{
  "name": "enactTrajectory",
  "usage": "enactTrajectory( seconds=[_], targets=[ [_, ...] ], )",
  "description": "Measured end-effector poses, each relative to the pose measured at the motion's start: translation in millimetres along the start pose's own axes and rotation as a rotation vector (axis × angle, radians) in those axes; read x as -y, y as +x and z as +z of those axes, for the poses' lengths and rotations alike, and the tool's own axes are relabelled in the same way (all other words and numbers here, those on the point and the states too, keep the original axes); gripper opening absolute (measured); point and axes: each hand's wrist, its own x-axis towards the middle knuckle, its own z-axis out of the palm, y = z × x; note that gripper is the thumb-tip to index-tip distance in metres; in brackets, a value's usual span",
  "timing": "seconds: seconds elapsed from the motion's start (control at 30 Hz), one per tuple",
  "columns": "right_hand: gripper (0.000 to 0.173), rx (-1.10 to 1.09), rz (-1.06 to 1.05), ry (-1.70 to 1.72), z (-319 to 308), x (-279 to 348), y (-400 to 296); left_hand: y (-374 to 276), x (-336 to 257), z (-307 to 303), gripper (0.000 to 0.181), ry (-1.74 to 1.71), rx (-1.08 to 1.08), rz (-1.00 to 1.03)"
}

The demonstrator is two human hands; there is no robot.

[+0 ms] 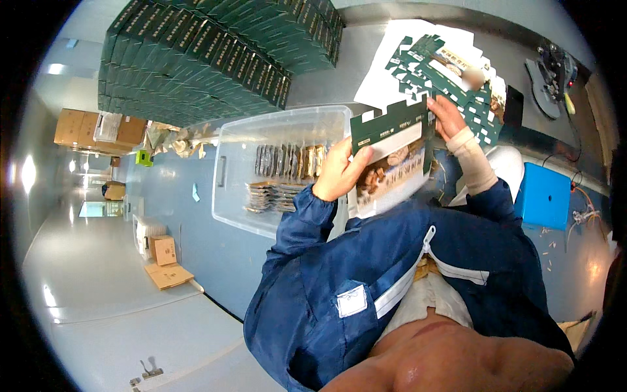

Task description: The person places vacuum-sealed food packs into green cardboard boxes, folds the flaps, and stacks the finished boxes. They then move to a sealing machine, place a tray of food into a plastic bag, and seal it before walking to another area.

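A green printed carton (pixel 389 132), with notched flaps along its upper edge and a food picture on its face, is held before my body. My left hand (pixel 342 170) grips its left side, the thumb lying on the printed panel. At its upper right corner, the fingers of my right hand (pixel 446 117) pinch the edge. Beyond the right hand, flat green carton blanks (pixel 453 73) lie fanned out on white sheets (pixel 379 73). A clear plastic bin (pixel 226 196) stands left of my left hand. Inside it are rows of foil pouches (pixel 281 161).
Finished-looking green boxes (pixel 196 63) are stacked on the metal table (pixel 316 90) at upper left. A black device (pixel 551 73) with wires and a dark phone-like slab (pixel 513 105) lie at right. A blue stool (pixel 543 196) and brown cartons (pixel 78 127) are on the floor.
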Motion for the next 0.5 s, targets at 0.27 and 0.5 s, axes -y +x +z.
enactTrajectory(
  seconds=[0.27,0.5],
  targets=[
    [0.04,0.155,0.15,0.058,13.2,18.0,-21.0,-38.7,43.9,-9.2,0.106,-0.715,0.173,-0.465],
    [0.052,0.343,-0.068,-0.084,21.3,51.3,-28.9,-35.1,55.9,-22.8,0.077,-0.786,0.153,-0.461]
  ],
)
